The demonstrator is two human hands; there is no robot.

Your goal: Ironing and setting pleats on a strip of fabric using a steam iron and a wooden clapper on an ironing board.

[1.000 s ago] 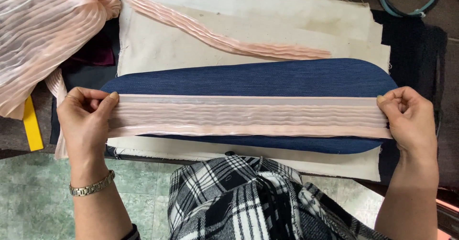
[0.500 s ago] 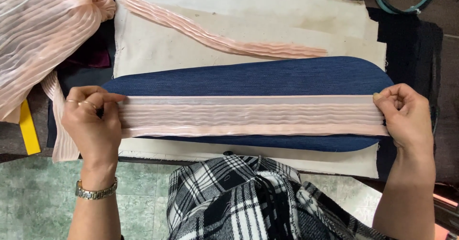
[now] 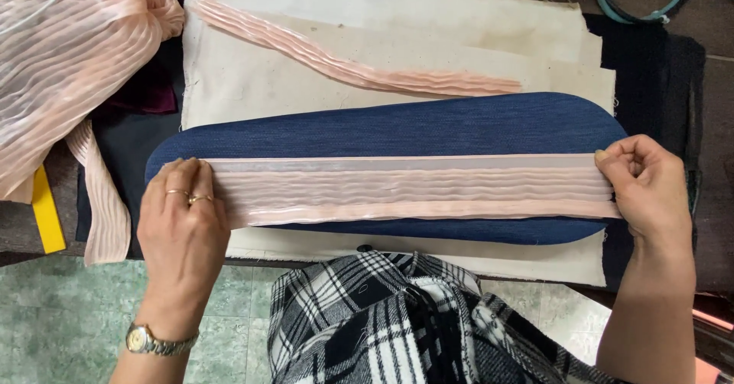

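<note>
Cream canvas cloth (image 3: pixel 321 86) covers the worktop, spreading out beyond both hands on the far side. On it lies a long padded board covered in dark blue denim (image 3: pixel 397 128), rounded at each end, spanning from under the left hand (image 3: pixel 183 223) to just under the right hand (image 3: pixel 642 189).

Pleated pink fabric strip (image 3: pixel 413 189) runs the length of the board, stretched flat between the two hands. Left hand lies palm-down, fingers together and flat, pressing the strip's near end onto the board. Right hand is closed in a pinch on the strip's other end, thumb over curled fingers, pulling it taut.

Up and left of the left hand: a big bundle of the same pink pleated material (image 3: pixel 69 63), a loose tail hanging down beside that hand. Beyond the board, between the hands, a second narrow pink strip (image 3: pixel 352 66) lies wavy on the canvas.

Left wrist carries a metal watch (image 3: pixel 153 342); two rings (image 3: pixel 189 196) on the fingers. A yellow ruler (image 3: pixel 44 219) sits left of the left hand.
</note>
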